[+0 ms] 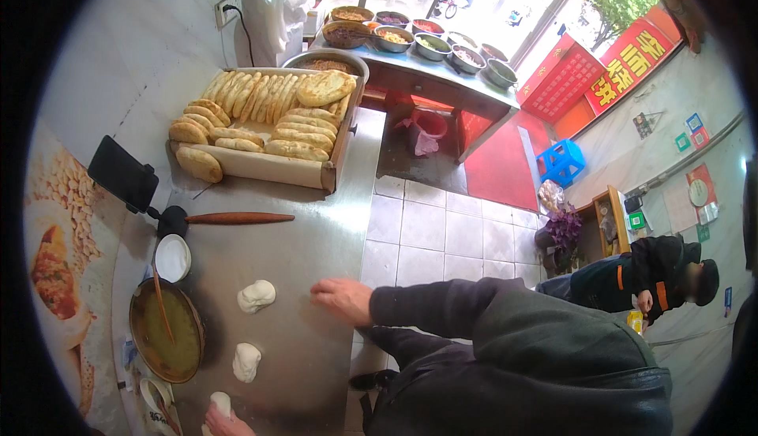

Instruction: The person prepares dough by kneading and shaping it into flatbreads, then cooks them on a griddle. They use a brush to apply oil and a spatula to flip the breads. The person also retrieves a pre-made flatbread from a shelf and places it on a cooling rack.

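Near the front edge of the metal worktop my right hand is palm down and holds nothing that shows. My left hand, cut off by the bottom rim of the view, is closed around a white dough piece; a bit more dough shows below its fingers. Two other lumps of dough lie apart on the metal, a folded one left of my right hand and a smaller one between my hands. A wooden rolling pin lies farther up. A brown bowl of yellowish liquid holds a wooden stick.
Baked flatbreads fill a wooden tray at the worktop's far end. A white bowl and a phone on a stand are by the wall. Food bowls line another table. A person in dark clothes stands at the right.
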Demonstrator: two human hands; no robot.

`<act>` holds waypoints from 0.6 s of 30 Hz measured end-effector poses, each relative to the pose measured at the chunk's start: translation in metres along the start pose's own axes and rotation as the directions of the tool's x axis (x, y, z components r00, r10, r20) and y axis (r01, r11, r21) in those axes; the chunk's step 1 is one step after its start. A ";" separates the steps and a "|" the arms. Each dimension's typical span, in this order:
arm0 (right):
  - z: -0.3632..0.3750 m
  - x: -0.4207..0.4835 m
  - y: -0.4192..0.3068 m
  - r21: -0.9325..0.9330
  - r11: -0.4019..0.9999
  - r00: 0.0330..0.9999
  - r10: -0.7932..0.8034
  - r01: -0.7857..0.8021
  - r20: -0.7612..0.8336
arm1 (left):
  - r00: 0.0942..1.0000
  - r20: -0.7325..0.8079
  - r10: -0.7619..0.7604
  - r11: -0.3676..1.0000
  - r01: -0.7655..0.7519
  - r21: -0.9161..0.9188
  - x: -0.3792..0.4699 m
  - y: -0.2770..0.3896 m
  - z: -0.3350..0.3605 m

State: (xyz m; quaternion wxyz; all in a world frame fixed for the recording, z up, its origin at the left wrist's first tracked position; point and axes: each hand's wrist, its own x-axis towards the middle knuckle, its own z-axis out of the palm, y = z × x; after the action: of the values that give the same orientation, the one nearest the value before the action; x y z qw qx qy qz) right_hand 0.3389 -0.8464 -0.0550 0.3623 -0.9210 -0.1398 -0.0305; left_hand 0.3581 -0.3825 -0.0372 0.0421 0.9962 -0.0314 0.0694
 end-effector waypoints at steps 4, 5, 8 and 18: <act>0.013 -0.021 -0.020 0.050 0.997 0.995 0.054 -0.058 0.090 | 0.989 -0.092 0.115 0.975 -0.131 -0.182 -0.027 0.047 -0.014; 0.016 -0.022 -0.027 0.061 0.998 0.994 0.022 -0.029 0.112 | 0.996 0.085 0.034 0.941 -0.003 -0.338 -0.034 0.060 -0.014; 0.034 -0.016 -0.048 0.110 0.992 0.985 -0.074 0.057 0.157 | 0.993 0.082 -0.087 0.918 0.112 -0.380 -0.061 0.091 -0.011; 0.160 0.059 -0.120 0.197 0.897 0.907 -0.416 0.396 0.070 | 0.996 0.037 -0.087 0.855 0.094 -0.510 -0.069 0.075 0.037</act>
State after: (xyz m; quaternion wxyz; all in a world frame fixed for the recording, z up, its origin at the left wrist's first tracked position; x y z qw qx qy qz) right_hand 0.3550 -0.6406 -0.0838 0.4207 -0.8355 -0.3509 -0.0421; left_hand 0.2895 -0.4561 -0.0775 0.3078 0.9501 -0.0023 0.0501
